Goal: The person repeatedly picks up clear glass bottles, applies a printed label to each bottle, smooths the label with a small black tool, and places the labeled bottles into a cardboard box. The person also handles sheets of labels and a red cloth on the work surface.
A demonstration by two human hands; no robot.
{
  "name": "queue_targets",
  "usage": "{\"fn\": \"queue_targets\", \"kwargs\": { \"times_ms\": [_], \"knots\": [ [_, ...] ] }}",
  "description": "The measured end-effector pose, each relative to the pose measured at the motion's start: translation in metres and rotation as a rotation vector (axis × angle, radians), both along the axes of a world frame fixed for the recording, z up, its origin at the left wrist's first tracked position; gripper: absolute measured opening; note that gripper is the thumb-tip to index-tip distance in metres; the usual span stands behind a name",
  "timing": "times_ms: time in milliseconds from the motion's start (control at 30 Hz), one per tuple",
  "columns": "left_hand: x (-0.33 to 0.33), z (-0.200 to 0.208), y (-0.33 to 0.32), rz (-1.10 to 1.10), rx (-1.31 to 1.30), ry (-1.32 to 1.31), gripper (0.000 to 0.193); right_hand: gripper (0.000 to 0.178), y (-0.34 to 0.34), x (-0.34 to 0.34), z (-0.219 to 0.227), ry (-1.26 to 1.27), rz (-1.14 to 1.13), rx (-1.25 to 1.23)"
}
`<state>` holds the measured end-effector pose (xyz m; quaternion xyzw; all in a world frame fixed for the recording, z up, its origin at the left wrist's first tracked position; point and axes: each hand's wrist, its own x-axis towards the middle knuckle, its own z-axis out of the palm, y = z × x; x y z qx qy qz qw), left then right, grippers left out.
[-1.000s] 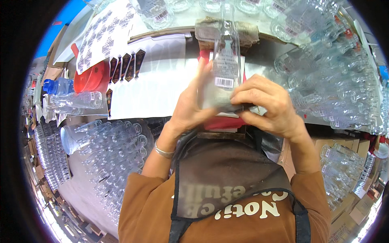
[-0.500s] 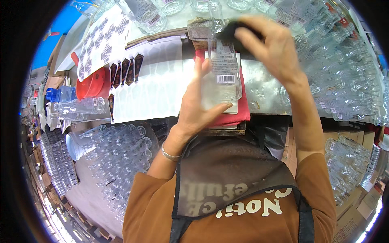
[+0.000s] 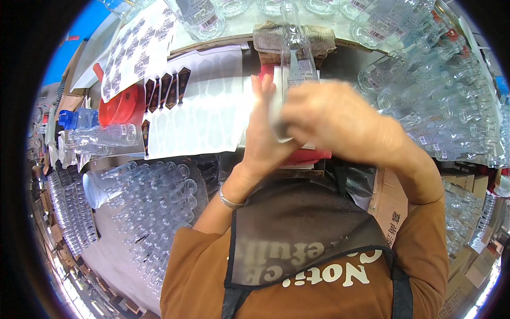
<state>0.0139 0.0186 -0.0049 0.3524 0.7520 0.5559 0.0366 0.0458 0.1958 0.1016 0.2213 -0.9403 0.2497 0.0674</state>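
A clear glass bottle [image 3: 298, 56] with a printed label lies on its back, its neck pointing away from me across a cloth-wrapped rest [image 3: 322, 40]. My left hand [image 3: 261, 130] closes around the left side and base of the bottle, thumb toward the base. Over the bottle's body, my right hand [image 3: 342, 119] is bent and smeared by motion. It holds a black pad, of which little more than a dark edge shows between the hands. Both hands cover most of the label and the lower body. Under the bottle is a red cloth [image 3: 311, 156].
Left of the bottle lies a white sheet [image 3: 212, 106] with dark tapered labels [image 3: 171, 90], then a red bowl [image 3: 121, 108]. A sheet of printed labels [image 3: 139, 50] is behind. Many glass bottles [image 3: 435, 101] crowd the right side; others [image 3: 154, 204] stand at lower left.
My right hand has swept from the bottle's shoulder down toward me onto its body, carrying the black pad. My left hand stays at the bottle's left side.
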Motion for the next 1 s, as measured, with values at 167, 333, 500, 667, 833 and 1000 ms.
{"fn": "queue_targets", "kwargs": {
  "times_ms": [167, 333, 500, 667, 833, 1000],
  "knots": [
    [-0.002, 0.003, 0.003, -0.069, 0.014, -0.021, 0.123, 0.023, 0.047, -0.008, -0.006, 0.341, -0.359, -0.123],
    [-0.004, -0.003, -0.002, -0.12, 0.037, -0.055, 0.121, 0.013, 0.021, 0.03, -0.023, 0.134, -0.08, -0.134],
    [-0.011, 0.01, 0.003, -0.153, -0.141, 0.16, 0.109, 0.017, 0.062, 0.005, -0.041, 0.337, -0.404, -0.449],
    [-0.012, 0.004, -0.004, -0.144, -0.163, 0.171, 0.107, 0.029, 0.033, 0.087, -0.065, 0.124, -0.227, -0.488],
    [-0.02, 0.013, -0.007, -0.203, 0.036, -0.091, 0.113, 0.022, 0.039, 0.075, -0.085, 0.265, -0.755, -0.233],
    [-0.049, 0.044, 0.038, -0.051, 0.114, -0.7, 0.078, 0.031, 0.034, 0.073, -0.103, 0.092, -0.658, -0.224]
  ]
}}
